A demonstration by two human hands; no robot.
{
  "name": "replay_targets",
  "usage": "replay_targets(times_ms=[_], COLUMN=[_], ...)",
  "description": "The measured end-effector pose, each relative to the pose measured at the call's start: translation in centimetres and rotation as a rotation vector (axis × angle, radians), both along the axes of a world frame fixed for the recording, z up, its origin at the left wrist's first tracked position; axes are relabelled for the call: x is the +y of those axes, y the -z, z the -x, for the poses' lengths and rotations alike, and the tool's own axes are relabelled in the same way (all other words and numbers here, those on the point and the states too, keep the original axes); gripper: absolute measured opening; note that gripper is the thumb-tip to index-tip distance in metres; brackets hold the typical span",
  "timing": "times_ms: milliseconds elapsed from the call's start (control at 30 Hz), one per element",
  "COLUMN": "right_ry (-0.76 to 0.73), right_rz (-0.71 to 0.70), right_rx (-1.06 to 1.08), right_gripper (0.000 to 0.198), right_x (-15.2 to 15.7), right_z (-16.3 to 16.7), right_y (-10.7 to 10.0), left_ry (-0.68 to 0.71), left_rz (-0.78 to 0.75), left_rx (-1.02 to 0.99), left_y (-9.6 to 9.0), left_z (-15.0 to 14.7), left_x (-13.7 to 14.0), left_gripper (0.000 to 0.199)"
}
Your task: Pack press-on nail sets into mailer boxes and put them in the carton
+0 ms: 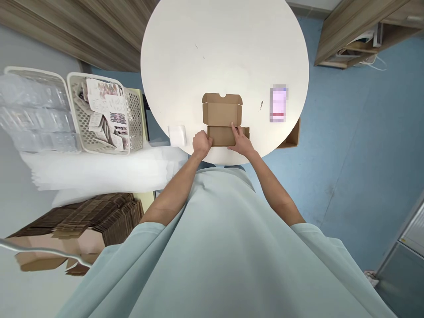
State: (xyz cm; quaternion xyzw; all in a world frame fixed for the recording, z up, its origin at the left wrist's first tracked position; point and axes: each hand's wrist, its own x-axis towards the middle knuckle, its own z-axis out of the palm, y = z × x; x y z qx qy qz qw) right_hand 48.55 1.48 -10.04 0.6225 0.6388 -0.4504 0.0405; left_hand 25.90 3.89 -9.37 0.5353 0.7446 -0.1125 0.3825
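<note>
A brown cardboard box [222, 114] lies partly folded near the front edge of the round white table, its lid panel raised flat toward the back and its shallow tray toward me. At the left end of the tray, my left hand [202, 144] is closed, fingers curled against the box's side. My right hand [241, 141] reaches over the tray's right part with fingers spread, touching the cardboard; a small flap sticks out beyond it. Left of my left hand sits a small white stack of thin sheets or pouches [177, 135].
A blurred phone-like object [278, 104] lies on the table's right side. To the left stand a white basket [134, 119] of printed cards, clear plastic packs [39, 115], white sheets [99, 168] and stacked flat cardboard [112, 216]. A wooden cabinet [344, 31] is at the back right.
</note>
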Motion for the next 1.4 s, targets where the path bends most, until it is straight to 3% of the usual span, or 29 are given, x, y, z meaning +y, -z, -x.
replay_targets(times_ms=[133,233,300,400,500,633,800,900,1000,1200,1400], right_ry=[0.030,0.147,0.306,0.488,0.530,0.539,0.439,0.398,0.449,0.419,0.375], right_rz=[-0.009,-0.159,-0.237,-0.140,-0.042,-0.088,-0.100,-0.143,-0.126,-0.015,-0.038], right_rx=[-0.016,-0.020,-0.096,-0.182,-0.160,-0.075,-0.039,-0.065,-0.060,-0.184,-0.302], right_gripper=[0.115,0.073,0.055,0.038,0.022,0.014,0.008,0.018,0.024,0.018,0.021], right_x=[-0.6,-1.8,-2.5,-3.1,-3.1,-3.2,-3.4,-3.1,-2.3,-0.8,-0.3], right_z=[0.2,-0.7,-1.6,-2.8,-3.1,-1.8,1.0,1.8,1.5,0.7,2.0], right_y=[-1.3,-2.5,-2.9,-2.9,-2.6,-2.9,-3.0,-2.8,-2.5,-1.4,-0.2], left_ry=[0.015,0.011,0.006,-0.007,-0.026,-0.039,-0.052,-0.050,-0.016,0.002,-0.012], left_rz=[0.004,0.011,0.020,0.014,-0.009,-0.010,0.017,0.018,0.014,0.011,-0.004], left_rx=[0.012,0.005,-0.006,-0.034,-0.055,-0.063,-0.090,-0.083,-0.060,-0.067,-0.095], left_y=[-0.1,-0.3,-0.5,-0.8,-0.8,-0.8,-0.9,-1.0,-1.0,-1.1,-0.7], left_z=[-0.1,-0.1,-0.2,-0.3,-0.4,-0.5,-0.7,-0.8,-0.8,-0.5,-0.4], left_x=[0.0,0.0,0.1,0.2,0.1,0.1,0.1,0.1,0.1,0.0,-0.3], left_gripper=[0.012,0.016,0.018,0.020,0.021,0.020,0.023,0.026,0.025,0.023,0.018])
